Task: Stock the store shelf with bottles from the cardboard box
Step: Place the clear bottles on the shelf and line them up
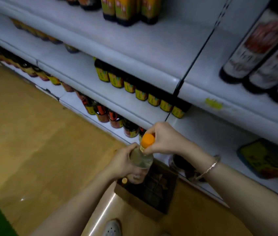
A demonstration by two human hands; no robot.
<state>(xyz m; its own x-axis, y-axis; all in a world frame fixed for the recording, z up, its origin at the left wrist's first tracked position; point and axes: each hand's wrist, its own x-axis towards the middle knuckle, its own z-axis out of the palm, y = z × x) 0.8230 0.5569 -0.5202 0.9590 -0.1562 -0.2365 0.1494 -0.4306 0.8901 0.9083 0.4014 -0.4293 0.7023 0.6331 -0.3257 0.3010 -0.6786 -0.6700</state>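
Both hands hold one bottle above the box, which sits on the floor against the foot of the shelf. The left hand wraps round the clear body of the bottle from the left. The right hand pinches its neck just under the orange cap, fingers curled round it; a bracelet circles that wrist. The bottle is upright, its cap towards the camera. Inside the box, dark dividers show, and another small cap peeks up at its left corner. Rows of dark bottles with yellow labels stand along the middle shelf's front edge; more bottles line the shelves above and below. A shoe shows at the bottom edge.
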